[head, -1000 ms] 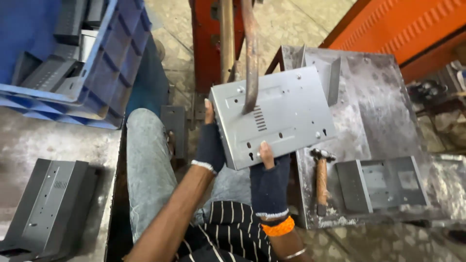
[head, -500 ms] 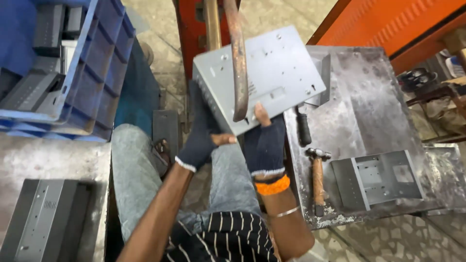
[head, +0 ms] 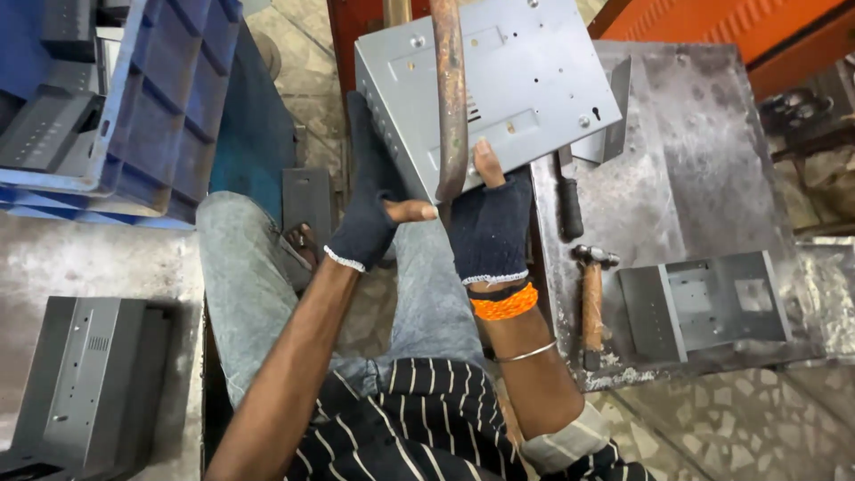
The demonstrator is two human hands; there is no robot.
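Grey metal housing (head: 499, 80): upper centre, tilted, behind rusty bar (head: 450, 98).
Left hand (head: 374, 209): gloved, clasps left wall, steadying.
Right hand (head: 490, 223): gloved, thumb pinches near edge.
Hammer (head: 591, 298): right bench, idle.

Cluttered metal workshop, seen from above.
Speckled stone floor (head: 739, 436) below; scuffed steel worktop (head: 712, 178) at right, blue plastic crate (head: 134, 116) at left, orange-red machine frame (head: 766, 36) behind.
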